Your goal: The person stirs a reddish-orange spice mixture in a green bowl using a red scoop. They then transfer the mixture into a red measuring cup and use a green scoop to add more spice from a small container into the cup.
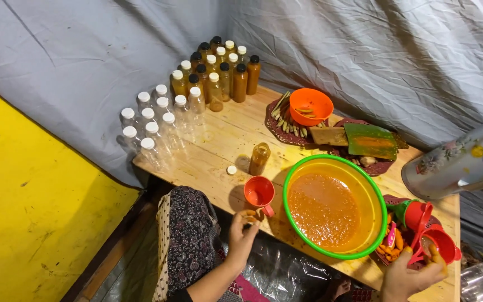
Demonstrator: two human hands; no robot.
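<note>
My left hand (242, 234) rests at the front edge of the wooden table (236, 134), its fingertips pinched on something small just below a red cup (259, 193). My right hand (412, 277) grips a red funnel (440, 245) at the right end of the table. Between the hands sits a large green-rimmed yellow basin (364, 184) filled with orange liquid. An uncapped bottle of amber liquid (259, 158) stands behind the cup, with a white cap (231, 169) lying beside it.
Several empty clear bottles with white caps (157, 126) stand at the left, several filled amber bottles (219, 70) behind them. An orange bowl (310, 106), woven mats, a green board (371, 140) and a tilted jug (459, 162) line the back. Grey tarp walls surround.
</note>
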